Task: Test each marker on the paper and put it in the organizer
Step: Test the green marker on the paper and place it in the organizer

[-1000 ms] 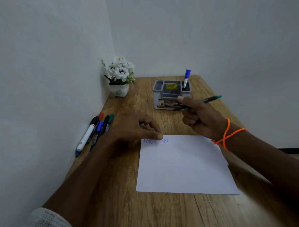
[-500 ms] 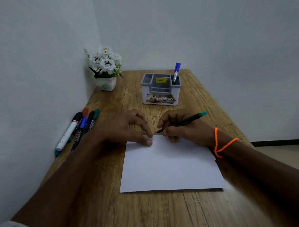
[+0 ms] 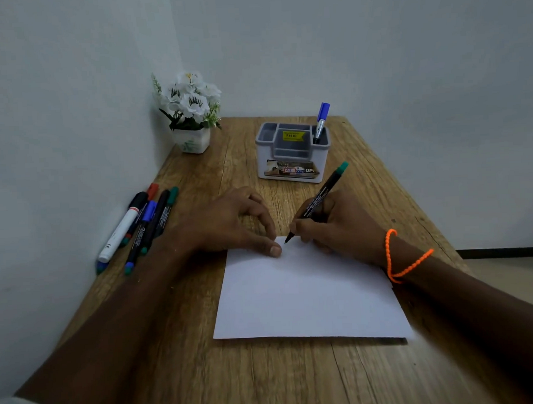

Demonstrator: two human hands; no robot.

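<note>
Head view: five loose markers (image 3: 138, 225), one organizer (image 3: 292, 153).

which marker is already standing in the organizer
The blue-capped marker, upright in the organizer's right rear slot. The green-ended one is in the right hand; the rest lie by the wall.

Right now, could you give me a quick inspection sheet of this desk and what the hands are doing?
Surface: wooden table, paper on it.
Job's things: green-capped marker with tip at the paper's far edge; blue marker upright in the organizer; spare markers lying at left.
Clutter: flower pot.
Hands: left hand presses the paper; right hand grips the marker.
Cables: nothing seen.
Surroundings: pale walls in a corner.
</note>
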